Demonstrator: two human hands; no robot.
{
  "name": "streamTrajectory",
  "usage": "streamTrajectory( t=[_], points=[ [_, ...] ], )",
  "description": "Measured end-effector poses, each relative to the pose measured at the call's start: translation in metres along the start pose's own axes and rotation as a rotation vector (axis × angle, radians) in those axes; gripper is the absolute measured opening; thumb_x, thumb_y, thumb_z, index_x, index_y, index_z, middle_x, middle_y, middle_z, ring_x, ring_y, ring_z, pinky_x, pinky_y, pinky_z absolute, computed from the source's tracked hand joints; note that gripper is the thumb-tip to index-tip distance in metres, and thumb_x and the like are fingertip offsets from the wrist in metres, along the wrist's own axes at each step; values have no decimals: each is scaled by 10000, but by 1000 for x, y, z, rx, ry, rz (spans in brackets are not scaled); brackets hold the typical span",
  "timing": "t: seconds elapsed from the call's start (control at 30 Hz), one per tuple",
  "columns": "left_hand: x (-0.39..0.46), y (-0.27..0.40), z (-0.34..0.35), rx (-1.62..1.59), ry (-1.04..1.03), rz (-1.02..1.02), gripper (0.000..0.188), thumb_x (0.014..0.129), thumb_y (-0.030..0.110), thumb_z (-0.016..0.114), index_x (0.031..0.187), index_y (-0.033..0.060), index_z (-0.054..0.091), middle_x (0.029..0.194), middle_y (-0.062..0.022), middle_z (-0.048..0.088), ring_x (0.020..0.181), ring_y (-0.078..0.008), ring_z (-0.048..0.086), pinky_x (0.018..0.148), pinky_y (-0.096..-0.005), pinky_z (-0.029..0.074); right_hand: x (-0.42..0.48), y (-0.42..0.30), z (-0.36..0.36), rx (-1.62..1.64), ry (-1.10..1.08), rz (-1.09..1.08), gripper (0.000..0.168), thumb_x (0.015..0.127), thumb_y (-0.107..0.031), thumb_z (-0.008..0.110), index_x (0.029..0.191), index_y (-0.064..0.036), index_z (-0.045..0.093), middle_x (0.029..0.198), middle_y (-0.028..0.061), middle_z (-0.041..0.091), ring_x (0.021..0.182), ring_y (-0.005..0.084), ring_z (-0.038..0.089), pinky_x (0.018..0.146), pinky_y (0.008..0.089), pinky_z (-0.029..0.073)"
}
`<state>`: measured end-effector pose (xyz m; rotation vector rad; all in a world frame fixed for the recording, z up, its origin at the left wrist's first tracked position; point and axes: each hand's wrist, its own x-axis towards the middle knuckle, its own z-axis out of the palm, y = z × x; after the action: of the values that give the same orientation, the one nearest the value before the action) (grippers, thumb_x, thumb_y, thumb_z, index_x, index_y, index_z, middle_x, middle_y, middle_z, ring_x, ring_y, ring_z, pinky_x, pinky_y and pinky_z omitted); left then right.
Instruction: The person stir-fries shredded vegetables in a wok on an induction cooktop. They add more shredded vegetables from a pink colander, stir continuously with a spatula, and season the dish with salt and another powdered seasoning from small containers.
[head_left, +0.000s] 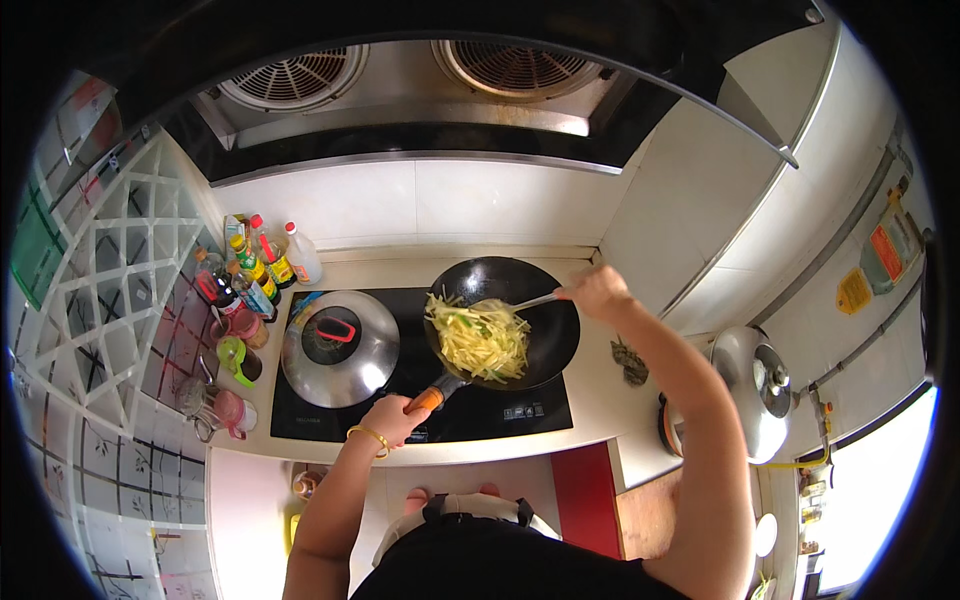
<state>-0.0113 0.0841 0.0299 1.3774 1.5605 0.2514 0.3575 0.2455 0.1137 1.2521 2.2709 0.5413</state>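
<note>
My left hand (391, 421) grips the orange-and-black handle (427, 400) of a black wok (555, 345) on the right side of the black glass cooktop (480, 431). My right hand (596, 293), somewhat blurred, is closed around a metal spatula (534, 301) that slants into the wok. Pale yellow shredded vegetable, likely potato (484, 337), with a few green strips, is heaped at the wok's left side. The spatula's blade is mostly hidden among the shreds.
Left of the wok a domed steel lid (367, 367) lies on the cooktop. Sauce bottles (259, 262) and small seasoning jars (232, 409) line the left wall. A dark crumpled cloth or scrubber (628, 362) and a lidded steel pot (739, 397) are to the right. The range hood (420, 139) hangs overhead.
</note>
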Motion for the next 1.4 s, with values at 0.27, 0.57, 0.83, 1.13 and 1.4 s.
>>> streamTrajectory(
  t=[0.27, 0.57, 0.83, 1.13, 1.4],
  points=[
    [-6, 10, -1, 10, -21, -4, 382, 838, 373, 589, 931, 5, 631, 590, -57, 575, 458, -151, 572, 437, -284, 464, -12, 37, 17, 91, -420, 255, 106, 681, -90, 576, 602, -145, 621, 562, 49, 527, 642, 233, 559, 518, 343, 394],
    [-4, 6, 3, -27, -29, -7, 362, 849, 363, 585, 920, 10, 613, 600, -45, 564, 447, -135, 544, 446, -276, 455, -27, -78, 48, 658, -196, 441, 195, 800, -274, 565, 969, -284, 660, 930, 27, 663, 932, 236, 625, 725, 400, 499],
    [-8, 13, 0, 0, -64, -25, 323, 870, 336, 574, 924, 18, 593, 608, -21, 540, 435, -102, 508, 418, -249, 432, -24, -45, 50, 388, 159, 339, 205, 794, -172, 568, 971, -249, 637, 846, 68, 621, 812, 260, 627, 663, 387, 482],
    [-6, 8, 1, -12, -38, -32, 359, 842, 365, 588, 921, 15, 610, 597, -51, 573, 455, -144, 556, 462, -280, 469, -45, -28, -16, -5, 118, 131, 194, 832, -185, 526, 992, -201, 634, 802, 13, 595, 809, 190, 621, 633, 316, 472],
    [-9, 10, 1, -26, -34, -24, 350, 846, 353, 592, 991, 36, 624, 584, -35, 556, 448, -130, 539, 451, -276, 454, 0, 15, 40, 272, -160, 328, 172, 805, -185, 548, 898, -220, 688, 857, 29, 667, 867, 201, 637, 664, 342, 490]
  ],
)
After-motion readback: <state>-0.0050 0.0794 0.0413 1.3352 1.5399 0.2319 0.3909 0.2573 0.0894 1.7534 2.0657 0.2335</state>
